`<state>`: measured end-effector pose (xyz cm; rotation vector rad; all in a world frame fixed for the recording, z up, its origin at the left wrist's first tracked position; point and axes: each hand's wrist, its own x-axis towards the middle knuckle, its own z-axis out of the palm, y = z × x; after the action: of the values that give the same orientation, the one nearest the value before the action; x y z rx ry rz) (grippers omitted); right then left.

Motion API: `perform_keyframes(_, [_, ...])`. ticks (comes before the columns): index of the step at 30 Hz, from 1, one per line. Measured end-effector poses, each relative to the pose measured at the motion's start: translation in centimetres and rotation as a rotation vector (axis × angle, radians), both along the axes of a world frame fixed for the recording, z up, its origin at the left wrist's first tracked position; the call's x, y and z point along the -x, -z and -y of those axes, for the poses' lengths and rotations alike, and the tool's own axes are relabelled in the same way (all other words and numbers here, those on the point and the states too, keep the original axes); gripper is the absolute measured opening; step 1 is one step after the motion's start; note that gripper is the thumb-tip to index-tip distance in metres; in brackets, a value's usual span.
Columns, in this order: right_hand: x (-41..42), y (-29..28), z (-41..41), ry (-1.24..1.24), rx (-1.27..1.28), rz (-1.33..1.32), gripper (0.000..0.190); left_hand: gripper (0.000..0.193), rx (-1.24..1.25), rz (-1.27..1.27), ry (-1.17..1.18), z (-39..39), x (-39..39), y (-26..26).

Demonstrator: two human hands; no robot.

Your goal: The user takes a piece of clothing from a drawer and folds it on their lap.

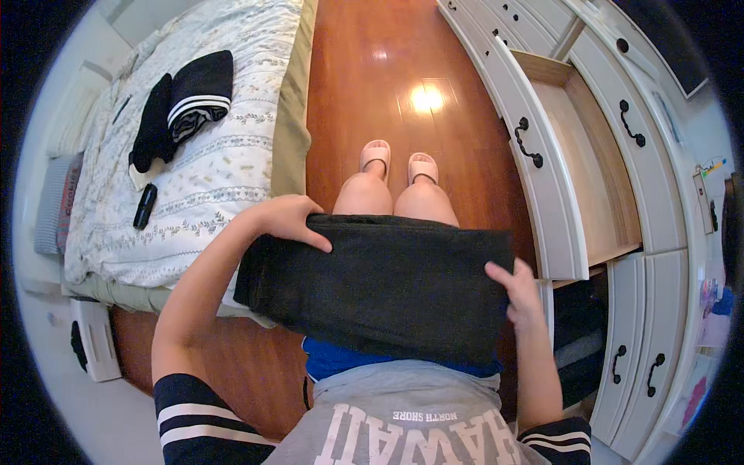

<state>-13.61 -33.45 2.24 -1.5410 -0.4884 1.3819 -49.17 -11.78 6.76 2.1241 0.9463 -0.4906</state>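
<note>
A folded black garment lies across the top of my thighs, spread wide between both hands. At its upper left, my left hand grips the far edge, thumb on top and fingers tucked out of sight. My right hand is at the garment's right end, thumb over the cloth; it is slightly blurred and its other fingers are partly hidden. Below the garment shows a strip of blue shorts. What kind of garment the black cloth is, I cannot tell.
Left of me, a bed bears folded black clothes with white stripes and a small black cylindrical object. On my right, an empty wooden drawer juts from a white dresser. Beneath it, an open compartment holds dark fabric.
</note>
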Motion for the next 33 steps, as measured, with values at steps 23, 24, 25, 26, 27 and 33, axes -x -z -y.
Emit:
perform_keyframes(23, [7.4, 9.0, -17.7, -0.52, -0.588, 1.243, 0.059, 0.07, 0.142, 0.514, -0.843, 21.5, -4.1, 5.4])
perform_keyframes(24, [8.4, 8.0, -14.9, -0.556, -0.62, 1.248, 0.063, 0.068, 0.15, 0.339, -0.847, 20.4, -3.8, 4.2])
perform_keyframes(25, [9.5, 6.3, -12.0, -0.59, -0.653, 1.257, 0.066, 0.067, 0.157, 0.167, -0.843, 18.9, -3.5, 3.9])
perform_keyframes(26, [10.4, 4.2, -9.4, -0.712, -0.656, 1.223, 0.065, 0.068, -0.003, 0.271, -0.843, 17.7, -3.1, 5.1])
perform_keyframes(27, [10.9, 2.7, -6.9, -0.829, -0.649, 1.189, 0.065, 0.066, -0.042, 0.355, -0.874, 15.4, -3.5, 5.5])
perform_keyframes(33, [10.4, 0.8, -2.1, -1.051, -0.651, 0.956, 0.068, 0.055, 0.042, 0.596, -1.064, 2.9, -8.4, 14.5])
